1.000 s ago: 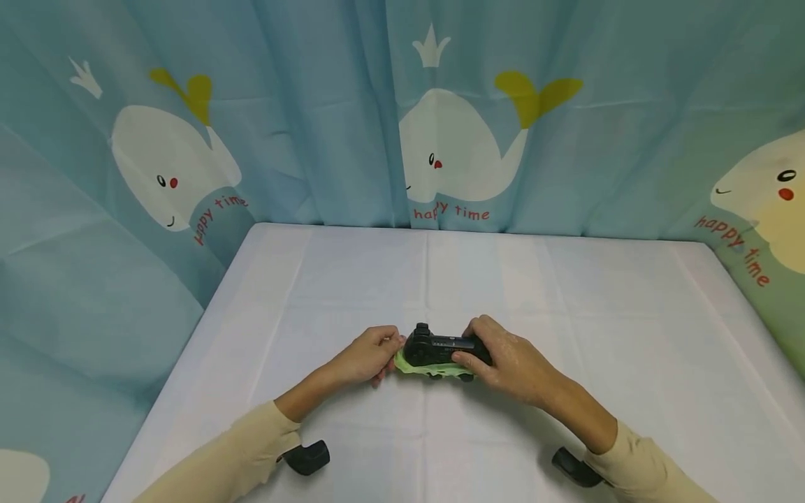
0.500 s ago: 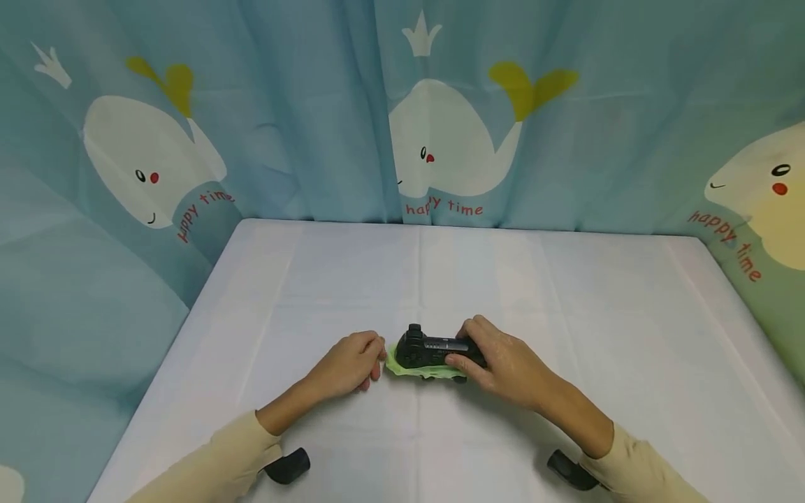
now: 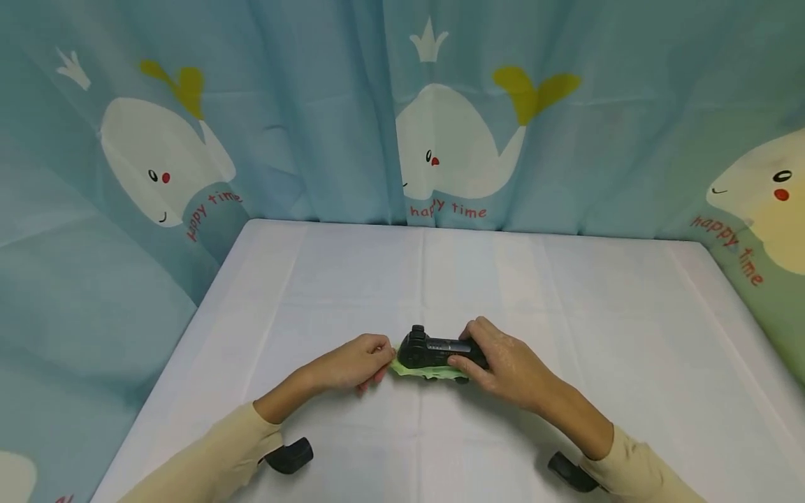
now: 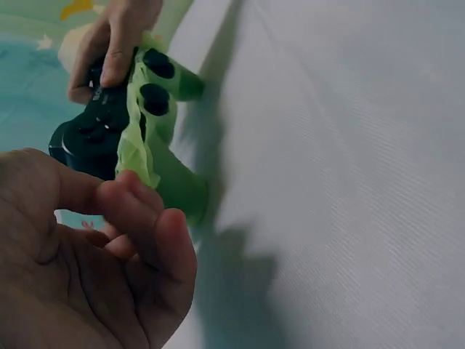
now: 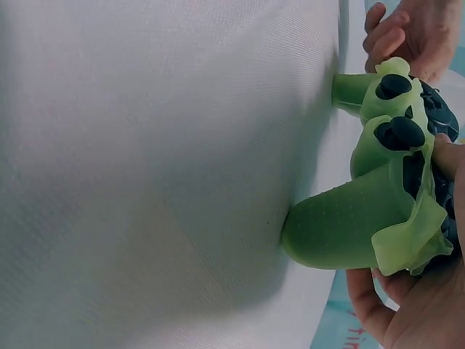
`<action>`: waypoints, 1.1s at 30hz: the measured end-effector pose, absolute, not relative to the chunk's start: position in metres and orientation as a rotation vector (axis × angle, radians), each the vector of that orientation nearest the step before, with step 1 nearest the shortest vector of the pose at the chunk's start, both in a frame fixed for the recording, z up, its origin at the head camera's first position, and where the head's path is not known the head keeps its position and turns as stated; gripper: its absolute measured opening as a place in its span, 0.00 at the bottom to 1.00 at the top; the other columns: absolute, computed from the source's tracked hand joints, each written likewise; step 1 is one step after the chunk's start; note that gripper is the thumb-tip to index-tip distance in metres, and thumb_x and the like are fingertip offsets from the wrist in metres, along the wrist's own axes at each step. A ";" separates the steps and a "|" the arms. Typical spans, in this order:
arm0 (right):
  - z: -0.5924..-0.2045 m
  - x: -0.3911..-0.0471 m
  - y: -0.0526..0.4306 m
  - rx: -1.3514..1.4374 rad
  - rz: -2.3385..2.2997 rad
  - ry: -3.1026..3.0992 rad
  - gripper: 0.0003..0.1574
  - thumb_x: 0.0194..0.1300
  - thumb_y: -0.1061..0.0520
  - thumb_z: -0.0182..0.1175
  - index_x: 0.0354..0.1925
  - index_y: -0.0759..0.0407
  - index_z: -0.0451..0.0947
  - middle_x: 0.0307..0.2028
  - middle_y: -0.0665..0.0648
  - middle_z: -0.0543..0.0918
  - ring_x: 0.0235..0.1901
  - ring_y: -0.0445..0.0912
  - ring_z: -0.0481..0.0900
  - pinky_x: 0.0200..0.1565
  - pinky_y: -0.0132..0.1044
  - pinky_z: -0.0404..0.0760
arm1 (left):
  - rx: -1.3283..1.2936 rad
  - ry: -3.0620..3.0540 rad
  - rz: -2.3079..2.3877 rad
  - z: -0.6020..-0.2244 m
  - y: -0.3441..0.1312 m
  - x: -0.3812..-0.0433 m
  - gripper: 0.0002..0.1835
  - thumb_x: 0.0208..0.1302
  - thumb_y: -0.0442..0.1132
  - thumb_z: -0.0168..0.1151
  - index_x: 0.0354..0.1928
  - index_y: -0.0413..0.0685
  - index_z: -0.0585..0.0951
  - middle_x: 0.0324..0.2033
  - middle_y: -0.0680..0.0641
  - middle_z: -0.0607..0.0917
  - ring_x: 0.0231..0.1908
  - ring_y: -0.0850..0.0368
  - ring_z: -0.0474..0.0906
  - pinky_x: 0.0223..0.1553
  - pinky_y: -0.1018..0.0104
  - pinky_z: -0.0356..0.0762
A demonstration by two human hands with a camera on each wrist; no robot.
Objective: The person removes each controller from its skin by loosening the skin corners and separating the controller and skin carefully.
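Shifted inward since the last frame, the left hand (image 3: 358, 365) now meets the left end of the green cover (image 5: 349, 222), where a moment ago it lay just beside it. Right hand (image 3: 509, 367) and black controller (image 3: 440, 355) keep their place against each other, just below and right of the middle of the head frame, above the white surface (image 3: 352, 286).

The right hand is clamped on the controller's right end, thumb on the near side and fingers behind. On the left, the fingers are bent and touch the cover's edge; they seem to pinch it, though the exact contact is partly hidden.

Judging by how it lies, the cover is only partly on. Both handles (image 5: 327, 236) are in green, pointing down toward the surface, and the two thumbsticks (image 4: 155, 99) stick out through it. Outside the cover is the upper part of the controller: its top edge and the black face above the sticks. The cover's rim runs loose and ruffled along the sticks, with a flap bunched near the right hand at lower right of the right wrist view. That bare upper part is what remains uncovered.
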State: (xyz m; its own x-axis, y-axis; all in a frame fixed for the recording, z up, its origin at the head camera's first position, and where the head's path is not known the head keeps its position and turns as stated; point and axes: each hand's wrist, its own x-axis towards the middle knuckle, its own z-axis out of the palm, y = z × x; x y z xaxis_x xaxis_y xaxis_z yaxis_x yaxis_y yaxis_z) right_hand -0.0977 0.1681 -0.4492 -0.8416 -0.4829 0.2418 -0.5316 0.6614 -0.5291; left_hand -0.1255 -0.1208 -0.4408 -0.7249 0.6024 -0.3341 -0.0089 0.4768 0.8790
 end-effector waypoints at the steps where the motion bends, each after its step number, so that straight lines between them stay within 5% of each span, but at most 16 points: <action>1: -0.450 -0.098 0.168 0.852 0.933 -2.791 0.18 0.68 0.42 0.67 0.45 0.48 0.72 0.38 0.41 0.72 0.28 0.36 0.71 0.29 0.33 0.75 | 0.484 2.112 1.234 -0.441 -0.120 -0.126 0.17 0.78 0.37 0.44 0.30 0.37 0.74 0.19 0.48 0.76 0.14 0.59 0.66 0.19 0.64 0.71; 9: -0.449 -0.100 0.166 0.846 0.960 -2.815 0.18 0.69 0.41 0.67 0.45 0.47 0.71 0.39 0.41 0.72 0.29 0.37 0.72 0.30 0.33 0.75 | 0.548 2.527 0.915 -0.451 -0.117 -0.125 0.16 0.70 0.38 0.51 0.21 0.53 0.67 0.16 0.58 0.63 0.18 0.63 0.58 0.22 0.66 0.56; 18: -0.447 -0.102 0.169 0.788 1.060 -2.877 0.16 0.70 0.40 0.65 0.44 0.44 0.70 0.40 0.41 0.72 0.29 0.38 0.73 0.30 0.35 0.76 | 0.739 2.648 0.715 -0.453 -0.116 -0.126 0.17 0.73 0.38 0.50 0.23 0.54 0.64 0.15 0.58 0.60 0.17 0.64 0.53 0.20 0.67 0.51; 28: -0.447 -0.097 0.173 0.815 0.989 -2.835 0.16 0.69 0.44 0.67 0.44 0.46 0.70 0.39 0.42 0.72 0.30 0.38 0.73 0.31 0.34 0.76 | 0.747 2.730 0.655 -0.460 -0.109 -0.126 0.16 0.73 0.38 0.51 0.23 0.53 0.68 0.14 0.59 0.61 0.17 0.64 0.56 0.18 0.66 0.54; 33: -0.452 -0.093 0.172 0.839 0.962 -2.821 0.18 0.69 0.42 0.67 0.45 0.47 0.71 0.39 0.42 0.72 0.29 0.37 0.71 0.29 0.33 0.75 | 0.764 2.735 0.778 -0.455 -0.115 -0.115 0.04 0.71 0.38 0.55 0.43 0.50 0.78 0.30 0.58 0.76 0.30 0.63 0.72 0.30 0.62 0.72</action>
